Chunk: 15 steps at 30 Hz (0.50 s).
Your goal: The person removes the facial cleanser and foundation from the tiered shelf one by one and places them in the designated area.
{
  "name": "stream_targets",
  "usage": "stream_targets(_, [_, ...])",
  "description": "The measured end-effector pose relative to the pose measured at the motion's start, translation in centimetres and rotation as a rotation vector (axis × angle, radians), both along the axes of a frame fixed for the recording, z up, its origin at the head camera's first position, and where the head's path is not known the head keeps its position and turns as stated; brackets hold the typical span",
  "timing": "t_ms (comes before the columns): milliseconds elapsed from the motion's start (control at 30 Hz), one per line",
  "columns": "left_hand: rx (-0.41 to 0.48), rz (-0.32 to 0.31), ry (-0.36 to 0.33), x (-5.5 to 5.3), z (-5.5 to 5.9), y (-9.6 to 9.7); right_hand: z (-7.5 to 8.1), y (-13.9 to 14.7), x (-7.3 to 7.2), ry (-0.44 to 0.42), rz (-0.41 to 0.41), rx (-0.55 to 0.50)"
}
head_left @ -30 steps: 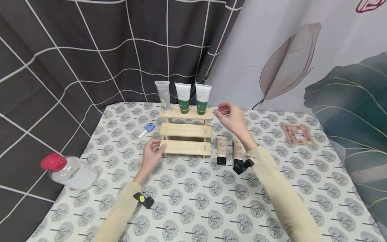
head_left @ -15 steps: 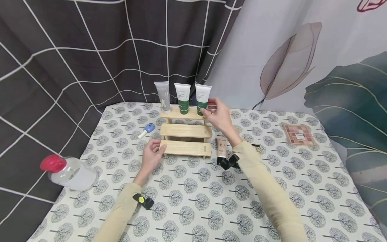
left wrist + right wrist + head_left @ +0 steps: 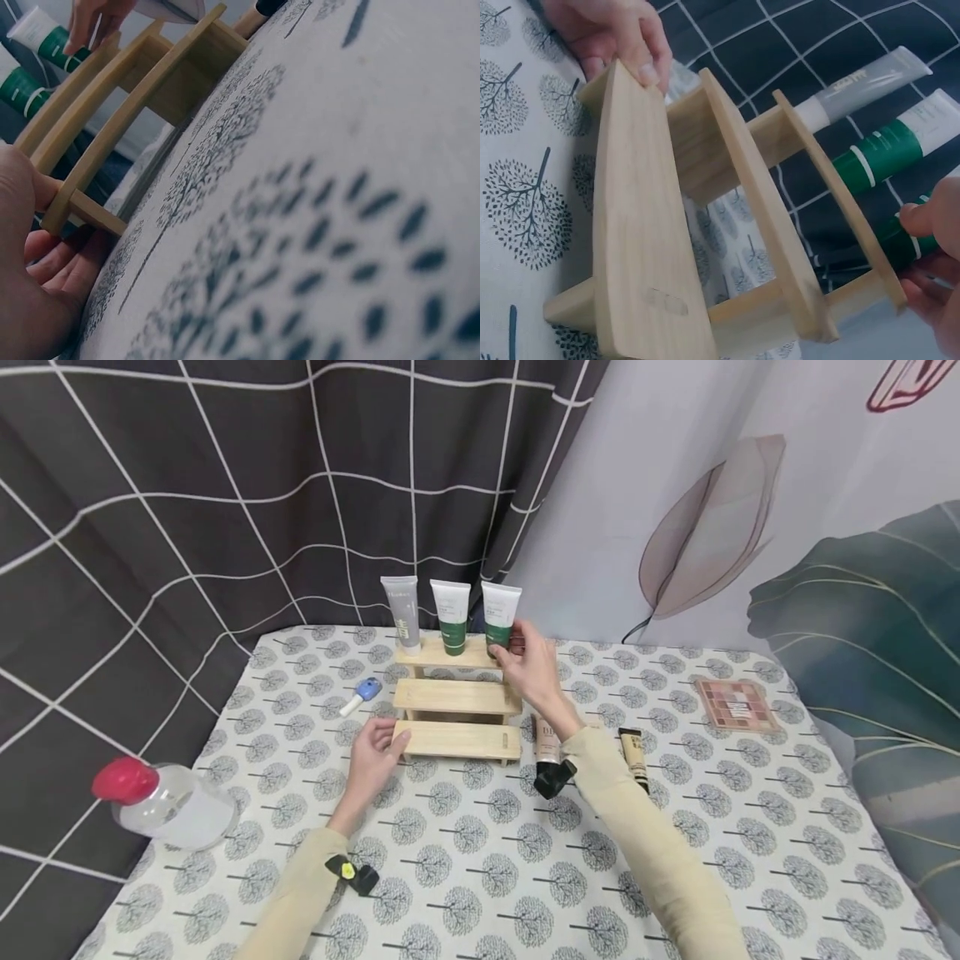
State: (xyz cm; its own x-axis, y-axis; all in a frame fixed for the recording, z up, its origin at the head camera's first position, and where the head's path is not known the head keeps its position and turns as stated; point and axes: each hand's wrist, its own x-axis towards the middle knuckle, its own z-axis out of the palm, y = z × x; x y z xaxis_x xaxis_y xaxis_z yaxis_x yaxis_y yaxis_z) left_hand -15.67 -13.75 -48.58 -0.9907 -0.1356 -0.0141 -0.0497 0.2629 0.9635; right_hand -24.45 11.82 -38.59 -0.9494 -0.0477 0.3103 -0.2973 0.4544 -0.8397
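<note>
A light wooden three-step stand is on the patterned tablecloth. My left hand grips the left end of its lowest step, thumb on top and fingers underneath, as the left wrist view shows. Three squeeze tubes stand upright on their caps on the top step: a grey tube, a middle white-and-green tube and a right white-and-green tube. At the top step's right end, my right hand holds the right tube low down between thumb and fingers. Part of its green base is hidden by the hand.
Right of the stand lies a BB cream tube, partly behind my right forearm, and a small yellow tube. An eyeshadow palette is farther right. To the left are a small blue bottle with a white cap and a clear red-topped bottle.
My right hand has moved left from beside the stand to the right white-and-green tube and taken hold of it. My left hand stays on the lowest step. The head view has tilted slightly.
</note>
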Motion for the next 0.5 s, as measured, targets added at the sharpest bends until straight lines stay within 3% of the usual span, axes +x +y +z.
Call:
stream_targets(167, [0.008,-0.001,0.026,0.2,-0.4,0.1,-0.2,0.7,0.2,0.062,-0.007,-0.010])
stream_targets(333, [-0.002,0.008,0.007,0.5,-0.6,-0.1,0.4,1.9,0.1,0.031,-0.013,-0.011])
stream_targets(500, [0.003,-0.013,0.028,0.2,-0.8,-0.3,1.1,3.3,-0.3,0.039,-0.070,-0.014])
